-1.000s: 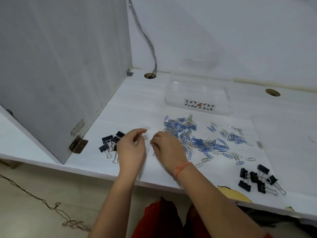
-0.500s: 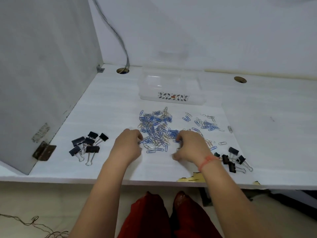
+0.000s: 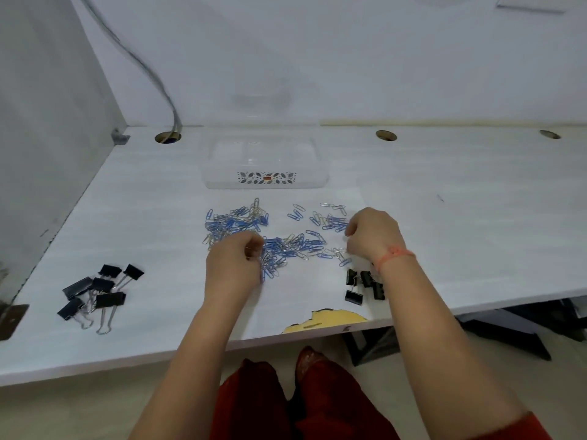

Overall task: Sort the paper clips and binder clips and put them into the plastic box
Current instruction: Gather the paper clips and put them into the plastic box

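Blue and silver paper clips [image 3: 241, 222] lie spread across the middle of the white desk. My left hand [image 3: 233, 265] rests on the near left part of the spread, fingers curled around a few paper clips. My right hand [image 3: 373, 236] sits at the right end of the spread with its fingers curled under; what they hold is hidden. One group of black binder clips [image 3: 98, 290] lies at the near left, and another group of binder clips [image 3: 359, 287] sits by my right wrist. The clear plastic box [image 3: 263, 185] stands empty behind the paper clips.
A grey partition wall [image 3: 47, 138] closes off the left side. Cable holes [image 3: 386, 134] run along the back of the desk, and a cable [image 3: 149, 71] drops into the left one. The desk's front edge is chipped [image 3: 327, 319] near my right arm.
The view has shifted left and closer. My hands, close together a second ago, have moved apart to the two ends of the paper clip spread, the right one up towards its far right end.
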`<state>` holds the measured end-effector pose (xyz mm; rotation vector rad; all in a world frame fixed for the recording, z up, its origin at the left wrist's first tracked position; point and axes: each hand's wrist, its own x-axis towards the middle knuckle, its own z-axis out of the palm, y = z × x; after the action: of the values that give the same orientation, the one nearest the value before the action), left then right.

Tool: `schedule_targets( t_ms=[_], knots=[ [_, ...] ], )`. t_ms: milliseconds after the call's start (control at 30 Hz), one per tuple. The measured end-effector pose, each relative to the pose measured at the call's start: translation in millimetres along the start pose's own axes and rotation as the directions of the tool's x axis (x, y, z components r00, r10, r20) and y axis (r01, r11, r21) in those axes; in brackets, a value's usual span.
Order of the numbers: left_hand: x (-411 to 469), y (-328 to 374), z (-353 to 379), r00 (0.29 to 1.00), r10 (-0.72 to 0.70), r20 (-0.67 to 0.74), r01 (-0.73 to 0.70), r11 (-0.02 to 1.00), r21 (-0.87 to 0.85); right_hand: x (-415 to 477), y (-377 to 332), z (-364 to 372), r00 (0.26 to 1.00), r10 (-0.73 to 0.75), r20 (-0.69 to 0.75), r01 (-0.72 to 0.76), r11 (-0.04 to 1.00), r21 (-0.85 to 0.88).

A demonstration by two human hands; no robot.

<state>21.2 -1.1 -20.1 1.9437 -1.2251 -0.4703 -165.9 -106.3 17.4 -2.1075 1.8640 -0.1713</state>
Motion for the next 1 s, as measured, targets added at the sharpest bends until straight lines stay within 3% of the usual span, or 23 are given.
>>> schedule_targets(
  t_ms=[100,267,500,633,800,1000],
  knots=[
    [0,14,15,0.998,0.047,0.049,-0.049,0.998,0.031,5,10,1,0.999,0.038,0.036,-0.035,0.996,-0.080],
    [3,32,33,0.981,0.137,0.138,-0.163,0.966,0.200,6,-1,10,0.998,-0.012,0.066,0.016,0.998,-0.056],
    [11,27,38,0.991,0.137,0.011,-0.133,0.941,0.312,-4,-28,34,0.981,-0.194,0.007,0.193,0.978,0.079],
    [16,28,39,0.988,0.156,0.019,-0.155,0.940,0.304,4,2,10,0.989,-0.108,-0.101,0.117,0.989,0.093],
    [21,47,65,0.961,0.258,0.101,-0.276,0.914,0.297,7,23,3,0.996,-0.080,-0.033,0.077,0.994,-0.079],
    [30,56,84,0.951,0.291,0.102,-0.308,0.920,0.241,3,22,8,0.995,-0.098,0.009,0.098,0.993,-0.066]
  ],
)
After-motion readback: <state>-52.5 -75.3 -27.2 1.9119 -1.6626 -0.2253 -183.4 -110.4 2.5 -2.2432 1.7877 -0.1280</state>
